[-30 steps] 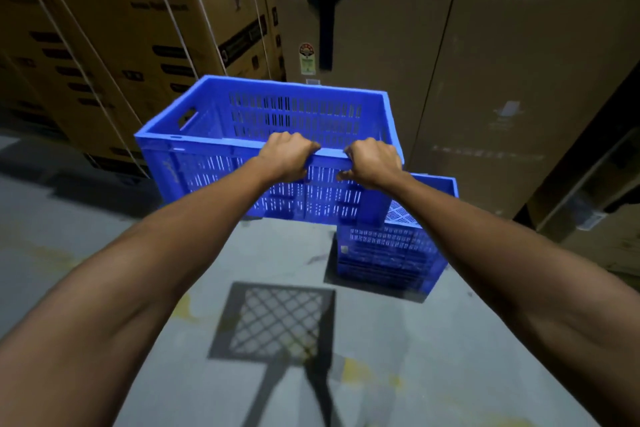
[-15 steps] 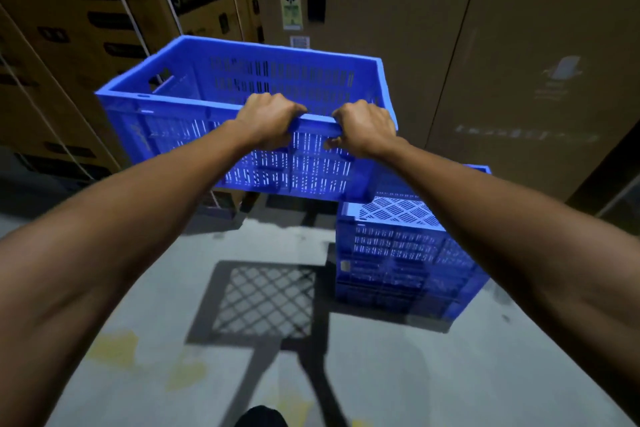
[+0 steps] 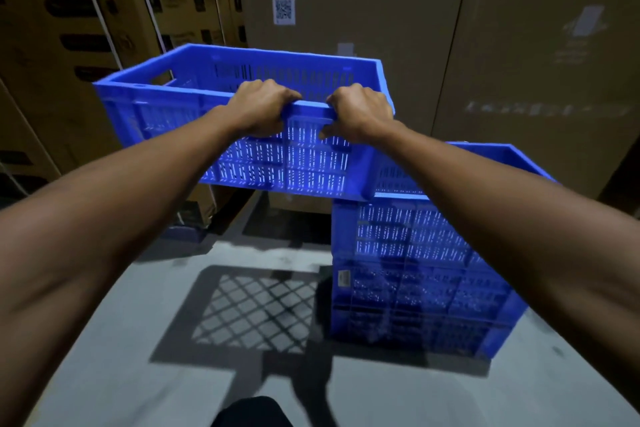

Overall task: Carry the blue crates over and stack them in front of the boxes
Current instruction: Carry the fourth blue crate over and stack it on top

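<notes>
I hold a blue slotted crate (image 3: pixel 166 114) in the air by its near long rim. My left hand (image 3: pixel 263 107) and my right hand (image 3: pixel 360 111) are both shut on that rim, close together. Its right bottom corner overlaps the top left of a stack of blue crates (image 3: pixel 415 270) standing on the floor at the right. Whether the carried crate touches the stack, I cannot tell. Tall brown cardboard boxes (image 3: pixel 398 10) rise directly behind both.
Printed, strapped cartons (image 3: pixel 69 28) line the left side. The grey concrete floor (image 3: pixel 138 340) shows the crate's lattice shadow in the middle. A dark shoe tip (image 3: pixel 252 412) appears at the bottom edge. A dark gap (image 3: pixel 623 177) opens at the far right.
I have stepped closer to the boxes and the stack. The carried crate has moved right, so its corner now hangs over the stack's top left. Both hands keep their grip.
</notes>
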Motion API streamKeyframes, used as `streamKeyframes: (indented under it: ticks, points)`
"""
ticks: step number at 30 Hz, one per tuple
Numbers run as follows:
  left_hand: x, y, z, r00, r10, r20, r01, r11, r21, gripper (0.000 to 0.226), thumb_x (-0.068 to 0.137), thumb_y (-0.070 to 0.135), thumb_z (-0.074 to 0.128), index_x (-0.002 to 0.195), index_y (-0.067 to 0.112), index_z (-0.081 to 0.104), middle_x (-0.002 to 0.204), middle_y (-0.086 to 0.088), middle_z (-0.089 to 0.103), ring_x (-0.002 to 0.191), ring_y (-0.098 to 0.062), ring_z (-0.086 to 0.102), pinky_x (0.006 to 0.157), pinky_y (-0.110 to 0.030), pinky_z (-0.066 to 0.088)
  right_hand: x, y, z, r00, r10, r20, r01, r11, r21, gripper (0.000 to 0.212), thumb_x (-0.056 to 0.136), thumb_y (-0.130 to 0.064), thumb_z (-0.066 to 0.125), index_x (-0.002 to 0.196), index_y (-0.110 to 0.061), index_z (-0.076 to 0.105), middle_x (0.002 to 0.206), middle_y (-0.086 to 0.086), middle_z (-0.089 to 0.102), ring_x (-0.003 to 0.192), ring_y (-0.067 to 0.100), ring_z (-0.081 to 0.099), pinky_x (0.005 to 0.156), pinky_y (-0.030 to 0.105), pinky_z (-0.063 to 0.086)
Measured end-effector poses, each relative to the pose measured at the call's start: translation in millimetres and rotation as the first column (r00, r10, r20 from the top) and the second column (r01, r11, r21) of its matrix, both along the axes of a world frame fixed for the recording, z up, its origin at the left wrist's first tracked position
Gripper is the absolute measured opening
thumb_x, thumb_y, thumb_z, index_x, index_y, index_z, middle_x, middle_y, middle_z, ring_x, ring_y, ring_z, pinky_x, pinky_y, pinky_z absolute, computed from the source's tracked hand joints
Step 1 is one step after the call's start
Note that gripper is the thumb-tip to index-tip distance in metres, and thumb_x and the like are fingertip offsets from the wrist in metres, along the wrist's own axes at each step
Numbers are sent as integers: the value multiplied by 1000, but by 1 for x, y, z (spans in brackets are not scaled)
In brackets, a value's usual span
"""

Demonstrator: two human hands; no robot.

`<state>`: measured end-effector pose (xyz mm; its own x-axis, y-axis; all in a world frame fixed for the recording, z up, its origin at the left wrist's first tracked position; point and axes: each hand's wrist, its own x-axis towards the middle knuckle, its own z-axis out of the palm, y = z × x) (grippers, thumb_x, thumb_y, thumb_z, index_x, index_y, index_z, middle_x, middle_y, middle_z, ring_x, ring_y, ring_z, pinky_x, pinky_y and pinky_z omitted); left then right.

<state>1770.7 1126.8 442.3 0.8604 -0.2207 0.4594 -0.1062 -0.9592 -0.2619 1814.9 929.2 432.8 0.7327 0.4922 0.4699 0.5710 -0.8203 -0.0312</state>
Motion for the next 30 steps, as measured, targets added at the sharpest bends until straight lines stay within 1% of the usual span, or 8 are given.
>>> streamKeyframes:
  ticks: [5,10,16,20,22,26,28,30]
  points:
    - [13,0,-4,999,28,33,-28,1000,10,49,75,19,63,121,32,58,97,-8,68,91,-36,62,67,-39,40,9,0,0,1000,-1,11,1,1000,15,46,66,-56,81,99,-28,65,83,-1,57,89,31,64,66,35,40]
    - [29,3,-4,998,70,-6,-70,997,21,56,75,19,63,129,33,54,105,-8,67,97,-35,61,67,-38,39,22,3,0,999,2,-33,-2,1000,0,47,65,-56,81,100,-27,66,96,3,67,92,30,64,72,37,47]
    - [40,3,-7,996,32,-87,-40,994,-99,57,73,15,63,128,26,57,112,-10,66,104,-35,59,71,-36,39,32,6,13,997,-13,-71,7,997,-82,61,57,-59,83,105,-27,65,106,5,67,100,31,62,70,35,38]
    - [46,-2,-10,994,2,-106,-17,990,-142,56,75,13,62,130,23,56,113,-11,66,103,-34,58,71,-34,38,37,2,15,998,-20,-58,13,993,-120,63,55,-61,83,106,-28,66,103,4,67,97,30,62,68,35,39]
    - [46,-8,-8,995,-4,-104,-10,991,-131,54,73,13,61,126,24,58,109,-10,66,100,-34,58,70,-34,40,39,-3,14,997,-29,-68,21,994,-111,58,55,-61,83,100,-28,66,99,3,66,93,29,61,68,35,40]
    - [48,-28,0,992,-4,-122,-8,995,-97,43,71,14,59,111,29,61,87,-1,60,80,-27,51,63,-35,37,47,-22,11,990,-49,-129,40,997,-69,50,55,-60,83,81,-27,56,87,0,60,85,27,57,69,35,41]
    - [50,-40,1,992,-10,-125,0,997,-80,44,70,14,58,111,31,61,84,2,56,83,-29,54,63,-34,36,50,-34,9,989,-56,-140,49,997,-53,50,55,-60,83,80,-26,56,82,-2,57,86,27,58,68,35,39]
    - [53,-52,2,992,-13,-128,5,998,-58,47,70,14,59,113,34,60,88,0,59,86,-30,56,63,-34,36,54,-45,6,988,-56,-141,52,998,-37,50,57,-60,82,87,-26,62,83,-3,58,87,26,57,68,35,37]
